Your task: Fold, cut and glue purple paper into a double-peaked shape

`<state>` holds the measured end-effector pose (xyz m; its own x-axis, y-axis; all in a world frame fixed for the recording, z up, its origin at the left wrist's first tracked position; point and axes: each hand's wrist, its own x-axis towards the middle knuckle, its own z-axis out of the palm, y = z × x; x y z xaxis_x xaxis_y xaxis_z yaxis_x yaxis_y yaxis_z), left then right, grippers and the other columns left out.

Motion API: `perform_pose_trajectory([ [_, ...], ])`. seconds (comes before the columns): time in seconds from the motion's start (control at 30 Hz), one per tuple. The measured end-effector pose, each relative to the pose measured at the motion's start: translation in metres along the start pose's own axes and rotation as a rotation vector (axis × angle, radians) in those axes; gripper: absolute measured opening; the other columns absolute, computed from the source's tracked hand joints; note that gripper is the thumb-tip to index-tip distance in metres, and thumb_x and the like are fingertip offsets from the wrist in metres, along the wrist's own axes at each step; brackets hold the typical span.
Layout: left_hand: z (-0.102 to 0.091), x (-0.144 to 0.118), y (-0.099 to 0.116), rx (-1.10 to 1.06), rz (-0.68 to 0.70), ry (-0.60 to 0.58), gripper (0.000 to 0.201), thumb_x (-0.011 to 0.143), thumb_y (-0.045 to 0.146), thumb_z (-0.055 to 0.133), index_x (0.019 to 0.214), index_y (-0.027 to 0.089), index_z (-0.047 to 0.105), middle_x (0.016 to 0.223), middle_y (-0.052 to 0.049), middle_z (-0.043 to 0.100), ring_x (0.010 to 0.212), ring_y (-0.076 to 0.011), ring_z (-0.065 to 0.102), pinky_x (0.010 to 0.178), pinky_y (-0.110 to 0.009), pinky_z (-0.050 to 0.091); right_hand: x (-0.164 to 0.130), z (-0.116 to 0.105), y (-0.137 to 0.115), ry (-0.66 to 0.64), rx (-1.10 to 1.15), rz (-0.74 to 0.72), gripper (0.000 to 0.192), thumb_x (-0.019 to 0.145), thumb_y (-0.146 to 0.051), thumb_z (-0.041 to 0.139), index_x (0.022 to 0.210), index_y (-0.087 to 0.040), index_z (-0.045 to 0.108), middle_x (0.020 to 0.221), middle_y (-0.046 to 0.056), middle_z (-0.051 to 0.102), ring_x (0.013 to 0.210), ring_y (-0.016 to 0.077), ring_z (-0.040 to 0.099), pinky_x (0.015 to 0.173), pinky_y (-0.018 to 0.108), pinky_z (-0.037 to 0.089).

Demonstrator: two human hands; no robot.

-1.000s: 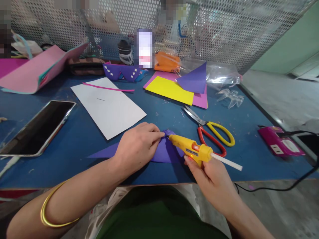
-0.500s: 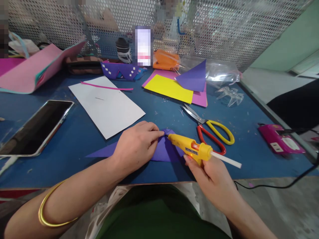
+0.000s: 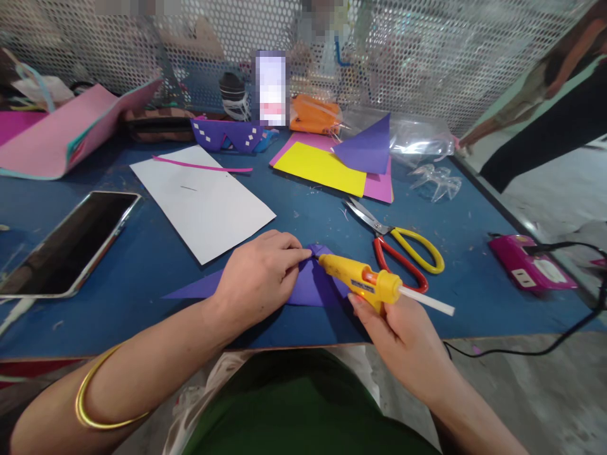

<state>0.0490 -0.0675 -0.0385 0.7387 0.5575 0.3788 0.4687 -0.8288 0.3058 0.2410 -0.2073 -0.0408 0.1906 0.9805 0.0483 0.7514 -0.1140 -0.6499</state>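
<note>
Your right hand was closed around the handle of the yellow glue gun, a grip holding it firmly with the white glue stick jutting out behind, away from the work. The gun's long axis ran from your grip up and to the left, so its nozzle sat just at the folded peak of the purple paper, which lay directly ahead of and left of that grip, flat on the blue table near its front edge. Your left hand was the nearer one to the paper: it rested on top of it, fingers curled and pinched narrowly on the fold right beside the nozzle tip, pinning the sheet down. The paper's own long axis stretched sideways, its thin point trailing out to the left past your left wrist. Just beyond the gun, to the right of the nozzle, lay the scissors with red and yellow handles, close to the gun barrel but apart from it. Farther off from both grips lay a white sheet, a phone, a yellow sheet on pink paper, and a pink power strip at far right. Nothing stood between nozzle and fold; your own left fingertips were the closest thing to the hot tip.
</note>
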Motion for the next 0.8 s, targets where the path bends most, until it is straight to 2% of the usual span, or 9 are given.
perform_pose_trajectory([
  [0.1,0.0005,-0.0002,-0.0004,-0.002,0.012,0.008,0.032,0.09,0.012,0.049,0.106,0.02,0.077,0.101,-0.004,0.076,0.09,-0.0195,0.068,0.074,-0.032,0.056,-0.0008,0.0009,0.0019,-0.004,-0.011,0.023,0.039,0.099,-0.049,0.044,0.071,-0.023,0.055,0.063,0.004,0.062,0.057,0.0185,0.058,0.058,0.035,0.046],
  [0.27,-0.0002,-0.0004,-0.0008,0.049,0.032,-0.008,0.032,0.091,0.013,0.05,0.107,0.02,0.076,0.103,-0.004,0.075,0.092,-0.0199,0.067,0.073,-0.031,0.054,-0.0024,0.0026,0.0019,0.021,0.03,0.045,0.039,0.098,-0.05,0.045,0.077,-0.022,0.061,0.064,0.005,0.063,0.06,0.0207,0.061,0.06,0.037,0.047],
  [0.5,-0.003,0.0012,0.0032,0.214,0.145,-0.103,0.027,0.093,0.013,0.049,0.104,0.018,0.073,0.104,-0.007,0.073,0.093,-0.0235,0.065,0.072,-0.034,0.054,-0.004,0.0003,0.0018,0.085,0.086,0.016,0.037,0.098,-0.047,0.047,0.083,-0.02,0.067,0.059,0.001,0.059,0.054,0.0171,0.058,0.05,0.031,0.044],
  [0.67,-0.002,0.0005,0.007,0.321,0.192,-0.205,0.028,0.093,0.011,0.048,0.11,0.013,0.07,0.109,-0.012,0.072,0.093,-0.0263,0.064,0.073,-0.037,0.054,-0.0016,-0.0014,0.0012,0.084,0.16,0.023,0.038,0.098,-0.045,0.049,0.069,-0.022,0.06,0.066,0.003,0.066,0.061,0.0171,0.062,0.055,0.03,0.048],
  [0.8,0.0012,-0.003,0.0087,0.374,0.276,-0.087,0.032,0.092,0.006,0.043,0.11,0.006,0.069,0.112,-0.016,0.073,0.098,-0.0276,0.066,0.078,-0.039,0.055,-0.0015,-0.0031,0.0019,0.091,0.244,0.048,0.045,0.096,-0.048,0.051,0.059,-0.022,0.057,0.076,0.007,0.072,0.069,0.0184,0.066,0.06,0.03,0.05],
])
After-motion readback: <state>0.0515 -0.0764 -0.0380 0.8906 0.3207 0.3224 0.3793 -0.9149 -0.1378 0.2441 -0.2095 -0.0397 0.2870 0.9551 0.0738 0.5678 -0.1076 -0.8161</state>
